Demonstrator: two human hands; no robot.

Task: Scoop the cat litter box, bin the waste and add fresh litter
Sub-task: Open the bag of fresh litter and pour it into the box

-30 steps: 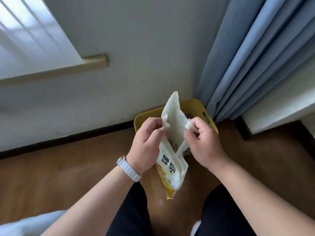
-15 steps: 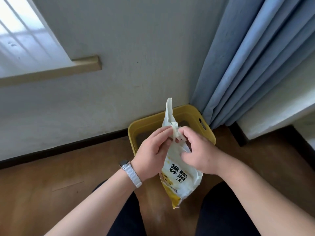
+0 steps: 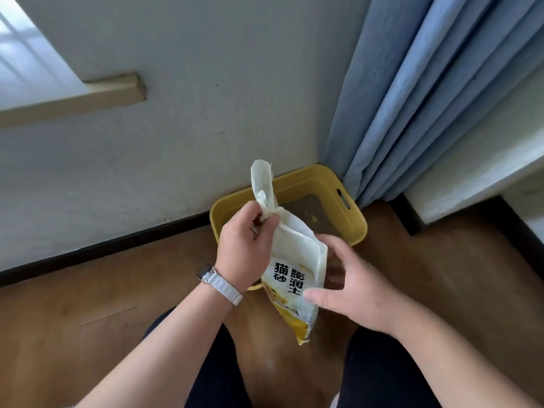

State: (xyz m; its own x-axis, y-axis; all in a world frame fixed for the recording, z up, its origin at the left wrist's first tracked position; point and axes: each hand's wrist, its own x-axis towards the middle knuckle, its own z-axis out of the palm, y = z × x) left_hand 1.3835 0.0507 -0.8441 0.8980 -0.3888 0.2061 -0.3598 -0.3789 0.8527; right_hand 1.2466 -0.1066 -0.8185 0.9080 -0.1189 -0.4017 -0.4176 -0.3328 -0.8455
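Observation:
A white and yellow bag of cat litter point(image 3: 294, 260) with black print hangs in front of me, its top twisted into a neck. My left hand point(image 3: 245, 250), with a white watch on the wrist, is clenched around that neck. My right hand point(image 3: 350, 285) is spread beside the bag's lower right side, thumb against the bag and fingers behind it, loosely cupping it. Behind the bag on the floor stands the yellow litter box point(image 3: 354, 219), set against the wall, with dark litter visible inside.
A blue curtain point(image 3: 412, 98) hangs at the right, touching the box's far corner. The white wall with a dark skirting board runs behind. A window sill point(image 3: 88, 101) juts out at the upper left. My dark-trousered knees are below on the wooden floor.
The bag's open mouth has been pinched and twisted shut. My right hand has left the top and dropped to the bag's lower side; my left hand now holds the neck alone.

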